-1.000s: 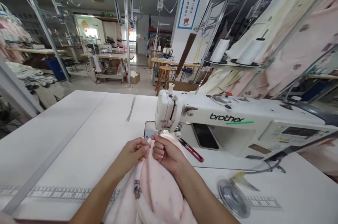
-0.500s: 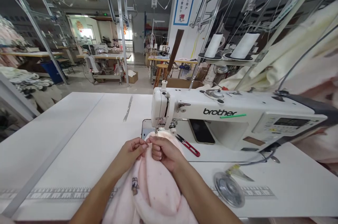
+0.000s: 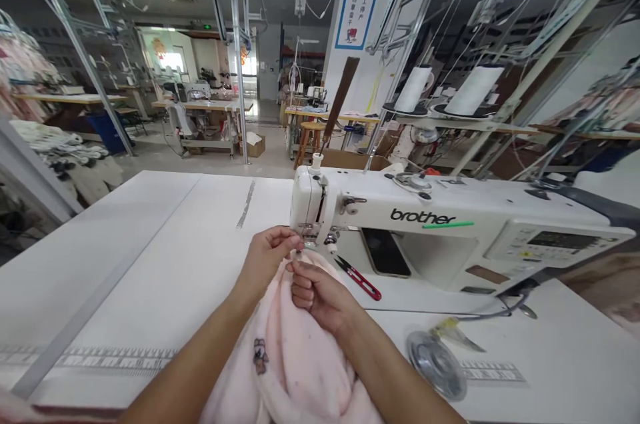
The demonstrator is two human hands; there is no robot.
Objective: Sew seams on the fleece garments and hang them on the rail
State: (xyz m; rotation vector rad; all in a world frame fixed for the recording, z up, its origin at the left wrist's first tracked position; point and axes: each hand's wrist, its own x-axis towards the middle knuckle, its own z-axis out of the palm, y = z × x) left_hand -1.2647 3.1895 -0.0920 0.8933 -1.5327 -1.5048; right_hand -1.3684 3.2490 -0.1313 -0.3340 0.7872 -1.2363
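A soft pink fleece garment [image 3: 295,357] with a small cartoon patch lies bunched on the white sewing table [image 3: 150,257], its front edge up at the needle of a white Brother sewing machine [image 3: 430,224]. My left hand [image 3: 267,257] is closed in a pinch right beside the presser foot, at the fabric's edge. Just below it, my right hand [image 3: 315,291] is curled and grips the pink fabric.
Red-handled thread snips [image 3: 359,279] lie on the machine bed right of the needle. A dark phone [image 3: 384,255] rests under the machine arm. A clear round disc [image 3: 437,364] sits on the table to the right. Two white thread cones [image 3: 470,92] stand behind the machine.
My left hand has moved up and forward from the fabric fold to the needle area. My right hand stays gripping the fabric. The pale hanging cloth at the right has left the view.
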